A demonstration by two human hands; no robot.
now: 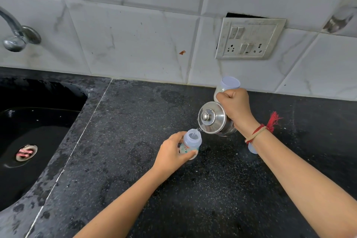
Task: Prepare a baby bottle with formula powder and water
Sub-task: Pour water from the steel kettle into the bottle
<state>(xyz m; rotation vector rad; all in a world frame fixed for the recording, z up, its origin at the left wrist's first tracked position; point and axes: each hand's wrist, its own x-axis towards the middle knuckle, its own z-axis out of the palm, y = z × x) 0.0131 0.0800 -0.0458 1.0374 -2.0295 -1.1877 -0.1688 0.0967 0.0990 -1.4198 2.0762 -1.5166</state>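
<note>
Water poured from kettle (212, 119), tilted by right hand (236, 107) clenched on its handle, spout at bottle (191, 142) mouth's 2 o'clock edge. Bottle upright on counter (135, 121), centre frame, wrapped by left hand (172, 152). Best kept steady: gentle tilt, thin stream, spout close, level marks watched. Powder jar (229, 84) at kettle's 1 o'clock.

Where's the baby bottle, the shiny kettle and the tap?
baby bottle (191, 139), head view, on its clear neck.
shiny kettle (212, 117), head view, on its lid.
tap (14, 29), head view, on its curved spout.
</note>
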